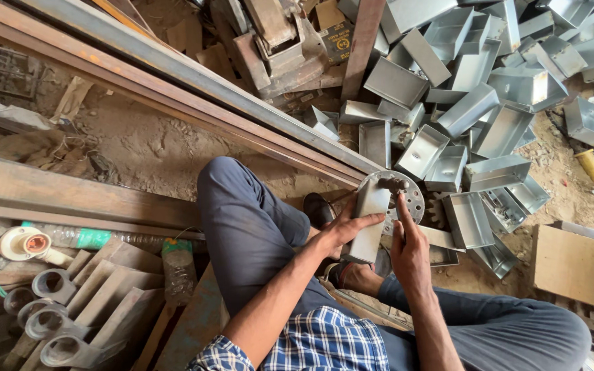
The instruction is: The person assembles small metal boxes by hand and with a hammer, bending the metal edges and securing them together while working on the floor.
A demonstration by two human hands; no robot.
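The left hand (342, 230) wraps its fingers round a long, grey, folded sheet-metal channel piece (369, 220), thumb over its face — a firm, closed hold. The piece stands upright against a round, perforated steel disc (414, 199) of a small hand-worked tool set on the dirt floor (152, 148). The right hand (407, 251) lies flat along the piece's right edge, fingers extended and closed on nothing. Doing this well likely means keeping the piece square to the disc — fingertips clear of the sharp edges. A heap of grey sheet-metal boxes (489, 117) lies beyond.
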